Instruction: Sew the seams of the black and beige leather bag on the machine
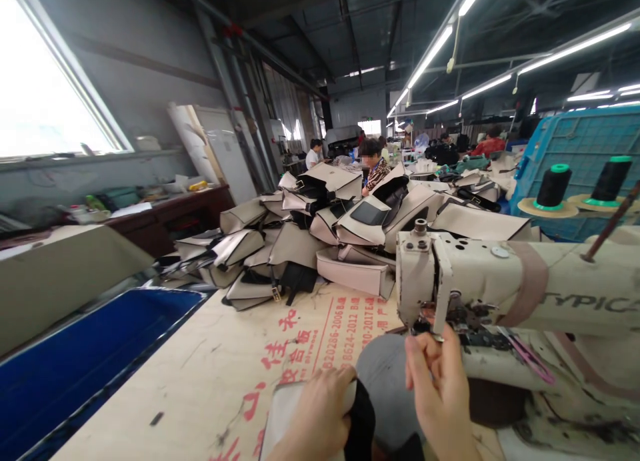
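Observation:
My left hand point(320, 411) is wrapped over a beige handbag point(280, 404) with a black part at its right side, low in the middle of the view. My right hand point(440, 394) is raised beside the needle area of a cream sewing machine point(480, 267). Its thumb and fingers are pinched together just under the machine head; whatever they may hold is too small to make out. Between the hands lies a rounded grey surface point(387, 381), partly hidden below. The bag's lower part is cut off by the frame.
A large heap of beige and black bags point(295, 247) covers the far part of the plywood table point(200, 374). At left stands a blue bin point(100, 361). Black thread spools point(553, 187) and a blue crate point(590, 134) are at right. Pink-handled snips point(533, 359) rest on the machine. Co-workers sit beyond.

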`<action>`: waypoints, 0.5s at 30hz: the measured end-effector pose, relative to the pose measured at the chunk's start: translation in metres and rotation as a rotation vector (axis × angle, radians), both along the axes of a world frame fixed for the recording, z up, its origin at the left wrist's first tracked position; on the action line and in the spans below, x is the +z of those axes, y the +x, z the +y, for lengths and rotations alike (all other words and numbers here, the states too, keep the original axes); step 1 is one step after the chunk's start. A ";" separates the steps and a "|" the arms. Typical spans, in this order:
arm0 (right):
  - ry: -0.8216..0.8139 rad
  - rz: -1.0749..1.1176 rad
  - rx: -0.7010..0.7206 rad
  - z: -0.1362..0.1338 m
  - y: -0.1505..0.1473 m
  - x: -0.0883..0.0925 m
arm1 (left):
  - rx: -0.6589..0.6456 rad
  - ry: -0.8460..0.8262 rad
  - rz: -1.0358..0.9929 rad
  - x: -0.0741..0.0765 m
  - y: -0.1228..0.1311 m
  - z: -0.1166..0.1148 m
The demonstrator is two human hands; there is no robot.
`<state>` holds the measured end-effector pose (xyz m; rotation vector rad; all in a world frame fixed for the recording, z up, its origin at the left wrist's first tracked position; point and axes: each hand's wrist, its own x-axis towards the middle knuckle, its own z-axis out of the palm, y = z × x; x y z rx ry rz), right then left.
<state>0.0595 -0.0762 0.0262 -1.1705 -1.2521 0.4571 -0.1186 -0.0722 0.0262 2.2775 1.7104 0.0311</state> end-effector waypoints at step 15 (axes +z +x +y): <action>0.400 -0.951 0.138 -0.026 0.028 -0.012 | -0.046 -0.103 0.101 0.025 -0.024 -0.038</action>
